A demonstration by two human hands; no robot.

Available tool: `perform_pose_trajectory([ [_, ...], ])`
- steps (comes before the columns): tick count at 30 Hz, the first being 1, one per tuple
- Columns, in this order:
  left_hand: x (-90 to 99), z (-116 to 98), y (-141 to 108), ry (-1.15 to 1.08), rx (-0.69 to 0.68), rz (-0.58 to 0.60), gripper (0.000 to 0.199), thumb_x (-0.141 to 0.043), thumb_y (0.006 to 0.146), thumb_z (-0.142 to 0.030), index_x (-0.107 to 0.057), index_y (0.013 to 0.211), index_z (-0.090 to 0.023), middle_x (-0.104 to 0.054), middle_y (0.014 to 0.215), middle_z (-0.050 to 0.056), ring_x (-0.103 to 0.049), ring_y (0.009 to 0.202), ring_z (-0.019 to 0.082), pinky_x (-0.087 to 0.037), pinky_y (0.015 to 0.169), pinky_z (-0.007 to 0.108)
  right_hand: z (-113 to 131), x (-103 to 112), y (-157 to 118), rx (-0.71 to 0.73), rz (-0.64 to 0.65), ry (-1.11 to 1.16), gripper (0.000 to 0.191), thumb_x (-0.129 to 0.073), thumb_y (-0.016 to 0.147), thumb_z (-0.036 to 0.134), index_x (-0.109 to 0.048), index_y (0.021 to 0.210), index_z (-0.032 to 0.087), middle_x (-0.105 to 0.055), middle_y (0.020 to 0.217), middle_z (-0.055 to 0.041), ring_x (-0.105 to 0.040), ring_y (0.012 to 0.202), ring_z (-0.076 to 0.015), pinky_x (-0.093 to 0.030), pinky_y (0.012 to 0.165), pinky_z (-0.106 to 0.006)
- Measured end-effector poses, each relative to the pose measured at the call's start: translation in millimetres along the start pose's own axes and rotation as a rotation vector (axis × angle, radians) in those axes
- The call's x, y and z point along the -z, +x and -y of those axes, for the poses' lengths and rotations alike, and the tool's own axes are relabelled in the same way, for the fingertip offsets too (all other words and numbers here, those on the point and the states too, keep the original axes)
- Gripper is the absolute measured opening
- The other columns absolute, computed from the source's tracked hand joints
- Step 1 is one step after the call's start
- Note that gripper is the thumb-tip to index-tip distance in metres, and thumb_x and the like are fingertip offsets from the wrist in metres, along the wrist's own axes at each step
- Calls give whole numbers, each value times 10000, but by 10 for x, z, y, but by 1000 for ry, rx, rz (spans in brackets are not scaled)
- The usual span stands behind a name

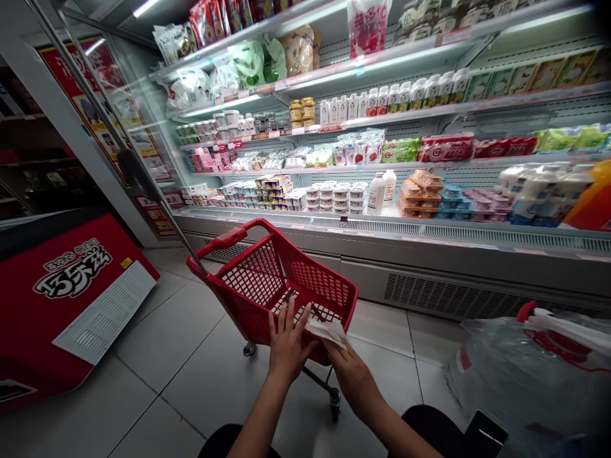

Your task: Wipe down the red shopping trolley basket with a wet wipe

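A small red shopping cart (312, 264) with a latticed basket stands on the tiled floor in front of me. My left hand (287, 346) lies on its near side wall, fingers spread and reaching over the rim, with nothing in it. My right hand (352, 376) grips a thin white wipe (328, 331), which rests against the rim near the cart's right corner. The fingers of that hand are partly covered by the wipe. Inside the basket I see the slotted red floor, and a small dark object just beyond the wipe that I cannot make out.
Behind the cart runs an open refrigerated display (372, 235) with yogurts, bottles and bags. A red freezer (76, 305) stands at the left. On the right is a large clear plastic bottle (506, 369) with a red handle. A dark phone-like object (484, 436) lies at the lower right.
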State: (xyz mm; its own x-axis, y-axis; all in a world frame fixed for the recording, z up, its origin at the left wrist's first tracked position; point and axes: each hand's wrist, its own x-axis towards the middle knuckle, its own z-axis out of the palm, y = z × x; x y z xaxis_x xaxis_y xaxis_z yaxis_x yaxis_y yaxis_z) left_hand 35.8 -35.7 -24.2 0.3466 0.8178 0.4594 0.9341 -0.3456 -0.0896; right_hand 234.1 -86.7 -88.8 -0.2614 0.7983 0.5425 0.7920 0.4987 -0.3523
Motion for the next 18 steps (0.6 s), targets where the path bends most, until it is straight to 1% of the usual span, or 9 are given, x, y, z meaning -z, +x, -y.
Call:
perform_pose_trajectory([
  [2, 2, -64, -17, -6, -5, -4, 904, -714, 885, -463, -214, 1632, -374, -200, 1721, 111, -293, 1538, 359, -89, 1248, 649, 34, -6, -80, 37, -25, -47, 930, -344, 848, -101, -128, 1658, 300, -406, 1635, -25, -332, 1525, -233, -457, 1179, -421],
  [4, 33, -60, -26, -10, -35, -5, 898, -686, 905, -483, -182, 1639, -366, -181, 1727, 105, -259, 1553, 346, -69, 1251, 644, -101, 45, -134, 78, -28, -80, 937, -347, 843, -109, -146, 1656, 311, -419, 1627, -30, -354, 1515, -237, -479, 1163, -417],
  [6, 77, 18, -19, -13, -117, 8, 879, -640, 931, -530, -154, 1644, -357, -167, 1731, 88, -218, 1571, 321, -49, 1261, 620, -315, 131, -161, 90, -13, -97, 924, -343, 854, -103, -166, 1652, 329, -446, 1612, -21, -369, 1507, -244, -499, 1145, -428],
  [8, 110, 137, 2, -10, -185, 10, 836, -578, 961, -570, -147, 1644, -357, -160, 1735, 69, -186, 1581, 297, -47, 1271, 590, -510, 223, -160, 62, 3, -104, 902, -330, 872, -85, -181, 1649, 348, -465, 1600, -5, -385, 1499, -254, -519, 1124, -448],
  [9, 116, 195, 17, -5, -186, -1, 803, -548, 977, -571, -152, 1643, -360, -154, 1737, 64, -177, 1584, 294, -55, 1273, 581, -580, 262, -151, 40, 9, -104, 888, -316, 882, -75, -184, 1647, 356, -467, 1598, 2, -396, 1492, -257, -526, 1115, -455],
  [11, 102, 266, 48, 9, -136, -31, 740, -514, 1001, -546, -174, 1637, -379, -147, 1739, 58, -172, 1584, 307, -76, 1269, 587, -654, 315, -122, -15, 9, -86, 833, -298, 924, -35, -185, 1648, 361, -469, 1596, 2, -441, 1467, -255, -532, 1105, -459],
  [13, 58, 249, 78, 14, -80, -52, 718, -518, 1001, -532, -198, 1630, -397, -161, 1737, 53, -183, 1576, 336, -101, 1260, 610, -642, 328, -91, -86, -22, -60, 753, -309, 983, 34, -179, 1651, 356, -494, 1579, -11, -511, 1419, -244, -551, 1083, -440],
  [15, 2, 146, 106, 2, -48, -63, 743, -546, 982, -543, -210, 1629, -396, -177, 1733, 53, -210, 1562, 363, -131, 1252, 624, -563, 301, -58, -138, -59, -55, 709, -331, 1017, 87, -167, 1654, 353, -526, 1555, -17, -560, 1376, -231, -563, 1066, -421],
  [18, -73, -98, 146, -29, 1, -79, 836, -609, 933, -568, -207, 1637, -364, -151, 1737, 77, -275, 1524, 395, -169, 1243, 630, -375, 204, 39, -104, -90, -109, 751, -325, 999, 48, -117, 1661, 333, -516, 1562, -19, -557, 1379, -223, -522, 1117, -426],
])
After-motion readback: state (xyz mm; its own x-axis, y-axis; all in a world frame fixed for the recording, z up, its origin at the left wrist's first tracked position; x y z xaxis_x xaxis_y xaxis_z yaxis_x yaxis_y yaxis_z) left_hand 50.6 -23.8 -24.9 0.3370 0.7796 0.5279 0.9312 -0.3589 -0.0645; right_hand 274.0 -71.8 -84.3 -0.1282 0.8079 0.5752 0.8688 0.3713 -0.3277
